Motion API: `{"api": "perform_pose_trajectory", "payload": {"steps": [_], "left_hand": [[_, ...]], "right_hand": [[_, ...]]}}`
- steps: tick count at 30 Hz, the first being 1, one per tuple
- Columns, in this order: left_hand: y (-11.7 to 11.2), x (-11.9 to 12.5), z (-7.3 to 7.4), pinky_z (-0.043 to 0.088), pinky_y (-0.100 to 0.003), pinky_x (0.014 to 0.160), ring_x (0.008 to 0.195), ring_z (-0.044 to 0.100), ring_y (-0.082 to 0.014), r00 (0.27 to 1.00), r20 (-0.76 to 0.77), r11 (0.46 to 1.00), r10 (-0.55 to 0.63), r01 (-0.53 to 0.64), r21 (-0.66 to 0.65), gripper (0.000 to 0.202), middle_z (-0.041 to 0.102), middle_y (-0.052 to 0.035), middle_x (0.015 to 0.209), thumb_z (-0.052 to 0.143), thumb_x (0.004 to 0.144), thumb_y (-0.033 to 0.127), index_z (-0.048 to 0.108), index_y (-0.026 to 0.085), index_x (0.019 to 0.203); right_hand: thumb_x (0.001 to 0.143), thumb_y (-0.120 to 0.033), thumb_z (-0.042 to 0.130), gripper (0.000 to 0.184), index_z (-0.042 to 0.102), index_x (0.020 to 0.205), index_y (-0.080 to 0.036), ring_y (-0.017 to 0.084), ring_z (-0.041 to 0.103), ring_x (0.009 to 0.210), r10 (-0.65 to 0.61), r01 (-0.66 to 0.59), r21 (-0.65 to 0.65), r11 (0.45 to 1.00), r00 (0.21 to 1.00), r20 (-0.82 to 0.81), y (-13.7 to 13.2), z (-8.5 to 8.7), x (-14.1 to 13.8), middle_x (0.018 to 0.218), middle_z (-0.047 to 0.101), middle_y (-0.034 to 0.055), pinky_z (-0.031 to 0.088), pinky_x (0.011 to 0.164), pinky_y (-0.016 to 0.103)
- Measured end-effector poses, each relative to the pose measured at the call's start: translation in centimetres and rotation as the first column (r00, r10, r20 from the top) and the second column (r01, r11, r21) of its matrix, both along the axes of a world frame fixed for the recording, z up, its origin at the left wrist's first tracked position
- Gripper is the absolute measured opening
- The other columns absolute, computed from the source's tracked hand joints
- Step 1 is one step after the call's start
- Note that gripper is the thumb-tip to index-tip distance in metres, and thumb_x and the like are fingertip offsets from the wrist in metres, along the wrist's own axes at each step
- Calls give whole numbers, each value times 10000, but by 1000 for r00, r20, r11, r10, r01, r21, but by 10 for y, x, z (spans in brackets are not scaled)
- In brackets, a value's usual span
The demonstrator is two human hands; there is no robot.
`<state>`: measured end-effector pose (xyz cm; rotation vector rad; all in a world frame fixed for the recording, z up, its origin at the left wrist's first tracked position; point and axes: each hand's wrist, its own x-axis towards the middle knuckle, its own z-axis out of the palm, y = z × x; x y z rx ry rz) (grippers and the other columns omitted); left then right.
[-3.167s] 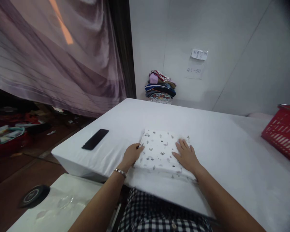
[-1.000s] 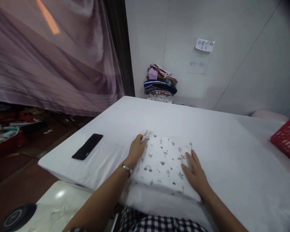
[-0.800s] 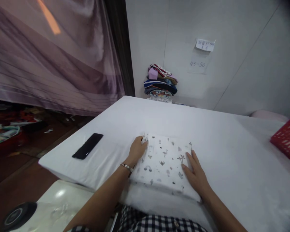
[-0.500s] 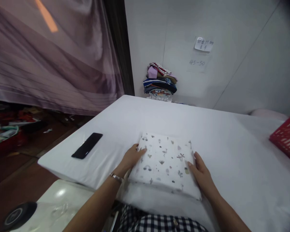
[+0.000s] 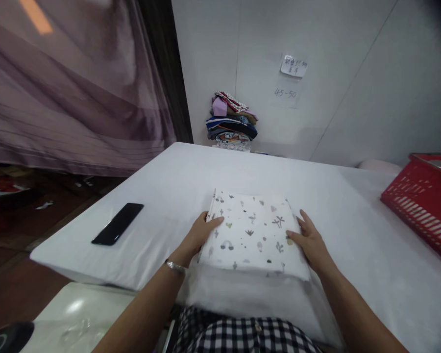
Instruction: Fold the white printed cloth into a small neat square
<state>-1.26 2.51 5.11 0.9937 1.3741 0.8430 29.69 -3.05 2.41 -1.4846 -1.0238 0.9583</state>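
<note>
A folded white cloth (image 5: 250, 233) with small grey prints lies on the white table (image 5: 242, 171), close to its near edge. My left hand (image 5: 199, 234) rests on the cloth's left edge, thumb on top and fingers at its side. My right hand (image 5: 308, 241) lies against the right edge with fingers stretched out, thumb on the cloth's corner. Both hands frame the cloth from either side. A thin bracelet sits on my left wrist.
A black phone (image 5: 117, 230) lies on the table's left part. A red plastic basket (image 5: 422, 201) stands at the right edge. A stack of folded clothes (image 5: 231, 122) sits against the far wall beneath a paper note (image 5: 294, 65). A purple curtain (image 5: 66, 93) hangs left.
Both hands slid from the top of the cloth to its left and right edges. The view turned slightly, bringing more of the red basket in.
</note>
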Motion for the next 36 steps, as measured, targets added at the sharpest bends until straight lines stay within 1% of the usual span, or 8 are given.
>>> {"api": "perform_pose_trajectory", "payload": {"steps": [6, 12, 15, 18, 21, 26, 32, 36], "left_hand": [[5, 7, -23, 513, -322, 788, 1012, 603, -252, 994, -102, 999, 23, -25, -22, 693, 560, -183, 1225, 662, 686, 537, 459, 128, 1206], [-14, -5, -8, 518, -324, 747, 1005, 606, -247, 1000, 6, 994, -30, 30, -107, 651, 564, -153, 1231, 633, 733, 477, 423, 161, 1262], [-19, -5, -17, 513, -336, 767, 928, 633, -236, 997, -52, 998, -52, 51, -20, 619, 634, -129, 1109, 687, 689, 328, 451, 148, 1232], [-17, -1, -31, 504, -341, 795, 933, 628, -232, 992, -124, 995, -28, 39, 90, 571, 648, -106, 1080, 680, 671, 252, 484, 146, 1197], [-16, 0, -35, 496, -338, 804, 948, 619, -231, 993, -119, 994, -9, 23, 111, 558, 638, -114, 1100, 670, 673, 234, 488, 141, 1193], [-20, -4, -28, 486, -302, 748, 889, 618, -203, 1000, 30, 1000, 8, -7, -21, 542, 628, -125, 1105, 648, 716, 367, 504, 129, 1181], [-29, -9, -16, 371, -221, 498, 575, 513, -112, 994, 111, 996, 2, 9, -90, 481, 641, -36, 767, 540, 768, 528, 581, 141, 1049], [-38, -14, -12, 394, -225, 529, 561, 493, -106, 989, 149, 992, -18, 36, -117, 491, 612, -22, 695, 515, 767, 566, 584, 129, 980]], "right_hand": [[710, -404, 612, 692, 433, 1344, -193, 308, 443, 1215, 79, -25, -131, 991, 900, 428, 12, -19, 16, 1337, 475, 112, 379, 996, 487], [883, -459, 417, 595, 302, 1417, -224, 242, 137, 1378, 121, -239, 26, 971, 580, 805, -16, 4, -13, 1507, 171, 56, 206, 1099, 475], [908, -484, 379, 585, 281, 1426, -231, 241, 137, 1377, 279, -492, -70, 868, 367, 887, -30, 0, -37, 1493, 209, 72, 146, 1103, 504], [901, -531, 374, 589, 338, 1402, -225, 256, 183, 1365, 349, -573, -170, 802, 218, 911, -34, -15, -49, 1470, 260, 94, 139, 1093, 528], [899, -546, 368, 590, 331, 1404, -242, 256, 189, 1363, 375, -560, -204, 803, 208, 904, -34, -18, -47, 1471, 254, 86, 156, 1088, 532], [916, -489, 364, 596, 205, 1445, -264, 247, 122, 1378, 382, -596, -180, 783, 232, 895, -43, 6, -53, 1500, 172, 65, 149, 1091, 536], [904, -401, 439, 631, 164, 1455, -267, 252, 141, 1375, 331, -732, -76, 677, 211, 920, -50, 12, -87, 1492, 207, 67, 172, 1093, 530], [894, -373, 458, 622, 213, 1448, -230, 251, 155, 1373, 334, -777, -87, 624, 164, 928, -42, 9, -112, 1481, 240, 77, 198, 1093, 518]]}}
